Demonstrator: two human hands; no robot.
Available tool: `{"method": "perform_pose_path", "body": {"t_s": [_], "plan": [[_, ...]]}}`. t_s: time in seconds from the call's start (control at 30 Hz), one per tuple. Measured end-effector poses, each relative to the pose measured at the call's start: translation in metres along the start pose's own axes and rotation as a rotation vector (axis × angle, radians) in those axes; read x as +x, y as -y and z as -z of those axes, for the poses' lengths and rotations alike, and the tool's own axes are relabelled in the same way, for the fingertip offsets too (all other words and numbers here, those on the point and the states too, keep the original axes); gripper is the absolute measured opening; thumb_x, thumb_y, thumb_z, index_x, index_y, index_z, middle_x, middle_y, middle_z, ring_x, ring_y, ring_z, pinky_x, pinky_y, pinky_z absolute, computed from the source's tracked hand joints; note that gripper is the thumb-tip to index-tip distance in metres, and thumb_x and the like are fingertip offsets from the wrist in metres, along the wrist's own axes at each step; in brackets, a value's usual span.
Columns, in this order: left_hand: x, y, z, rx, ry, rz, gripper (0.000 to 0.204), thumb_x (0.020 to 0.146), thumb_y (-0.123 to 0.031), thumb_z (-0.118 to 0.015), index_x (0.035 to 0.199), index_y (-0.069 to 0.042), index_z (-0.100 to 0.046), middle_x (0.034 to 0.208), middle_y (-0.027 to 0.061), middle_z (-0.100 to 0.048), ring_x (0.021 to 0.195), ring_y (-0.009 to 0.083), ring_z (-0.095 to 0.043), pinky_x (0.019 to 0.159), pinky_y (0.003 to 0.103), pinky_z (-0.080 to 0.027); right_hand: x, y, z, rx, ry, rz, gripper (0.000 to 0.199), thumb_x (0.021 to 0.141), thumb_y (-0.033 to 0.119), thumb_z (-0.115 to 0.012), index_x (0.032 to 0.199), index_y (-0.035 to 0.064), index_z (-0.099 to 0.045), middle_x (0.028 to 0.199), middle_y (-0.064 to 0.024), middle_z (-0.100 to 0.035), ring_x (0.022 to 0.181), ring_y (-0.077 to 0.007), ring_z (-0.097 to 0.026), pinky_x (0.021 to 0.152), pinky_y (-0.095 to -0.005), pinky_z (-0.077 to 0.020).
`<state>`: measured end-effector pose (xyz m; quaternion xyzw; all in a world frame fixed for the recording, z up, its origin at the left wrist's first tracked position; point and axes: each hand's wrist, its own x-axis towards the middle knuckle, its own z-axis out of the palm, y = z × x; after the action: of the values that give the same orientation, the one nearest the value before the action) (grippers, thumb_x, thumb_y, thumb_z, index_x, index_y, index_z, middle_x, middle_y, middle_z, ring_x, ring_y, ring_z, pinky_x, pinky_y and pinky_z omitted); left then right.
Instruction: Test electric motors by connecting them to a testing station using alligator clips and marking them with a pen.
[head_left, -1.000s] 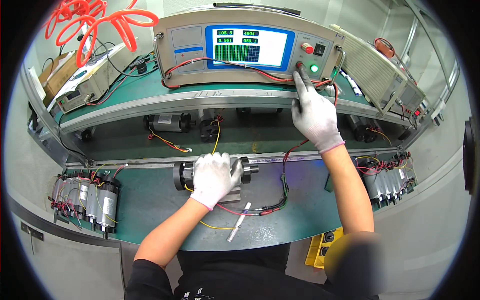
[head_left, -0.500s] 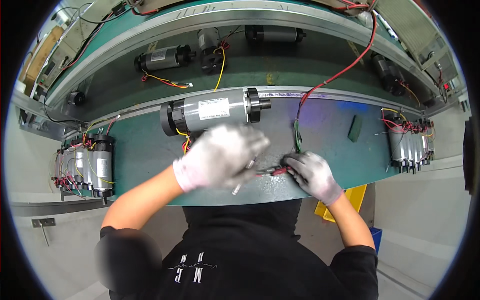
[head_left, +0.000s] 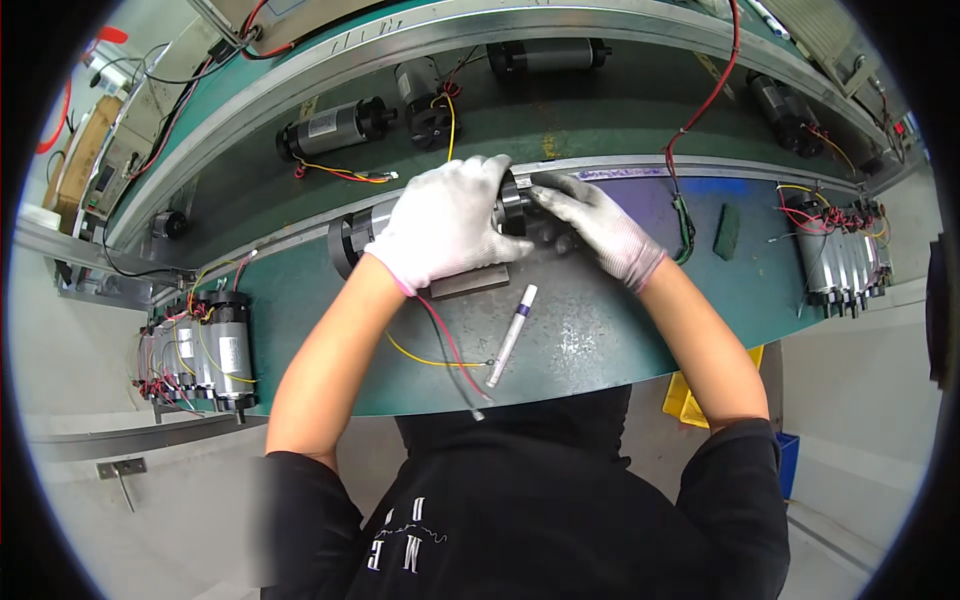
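Observation:
A grey cylindrical electric motor (head_left: pixel 372 224) with black end caps lies across the bench in front of me. My left hand (head_left: pixel 445 222), in a white glove, is wrapped over the top of its body and hides most of it. At the right end, my right hand (head_left: pixel 603 232), gloved with darkened fingertips, has its fingers closed around the motor's shaft (head_left: pixel 527 198). Below the motor are a grey block (head_left: pixel 468 283) and loose red and yellow lead wires (head_left: pixel 440 361) trailing toward me. A white marker pen (head_left: pixel 512 336) with a purple band rests beside the wire ends.
Several motors stand bunched at the left (head_left: pixel 232 345) and the right (head_left: pixel 825 265). More motors (head_left: pixel 335 128) lie on the shelf behind the metal rail. A red cable (head_left: pixel 700 110) hangs down at the right, by a dark green pad (head_left: pixel 727 232). A yellow bin (head_left: pixel 690 402) sits below the bench.
The pen has left my left hand and lies on the bench. My right hand has let go of the leads and moved up to the shaft. The hanging cable has shifted right.

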<state>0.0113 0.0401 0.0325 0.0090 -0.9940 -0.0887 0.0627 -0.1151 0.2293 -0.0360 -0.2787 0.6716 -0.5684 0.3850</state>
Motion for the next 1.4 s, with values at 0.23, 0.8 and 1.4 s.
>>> {"method": "perform_pose_path", "body": {"t_s": [0.23, 0.8, 1.4], "plan": [[0.004, 0.004, -0.005, 0.018, -0.027, 0.001, 0.073, 0.068, -0.050, -0.091, 0.116, 0.000, -0.068, 0.104, 0.0197, -0.074, 0.100, 0.0370, -0.076, 0.087, 0.047, -0.062, 0.014, -0.003, -0.002, 0.084, 0.029, -0.094, 0.059, 0.109, 0.040, -0.064, 0.156, 0.0040, -0.054, 0.116, -0.0013, -0.070, 0.090, -0.0061, -0.062, 0.071, -0.0227, -0.0520], [0.013, 0.001, -0.005, -0.056, 0.113, 0.113, 0.080, 0.068, -0.043, -0.094, 0.134, -0.006, -0.067, 0.116, 0.0172, -0.077, 0.106, 0.0359, -0.077, 0.094, 0.046, -0.061, 0.013, -0.026, 0.000, -0.032, -0.123, 0.118, 0.070, 0.103, 0.040, -0.074, 0.153, -0.0041, -0.053, 0.117, -0.0094, -0.073, 0.094, -0.0134, -0.068, 0.080, -0.0306, -0.0580], [-0.020, -0.006, -0.041, 0.108, -0.452, -0.109, 0.055, 0.078, -0.022, -0.087, 0.124, -0.001, -0.066, 0.124, 0.0156, -0.065, 0.118, 0.0336, -0.065, 0.095, 0.047, -0.056, -0.074, -0.070, -0.052, -0.204, -0.347, 0.254, 0.054, 0.096, 0.015, -0.068, 0.144, -0.0062, -0.059, 0.094, -0.0181, -0.075, 0.078, -0.0268, -0.074, 0.071, -0.0350, -0.0594]]}}
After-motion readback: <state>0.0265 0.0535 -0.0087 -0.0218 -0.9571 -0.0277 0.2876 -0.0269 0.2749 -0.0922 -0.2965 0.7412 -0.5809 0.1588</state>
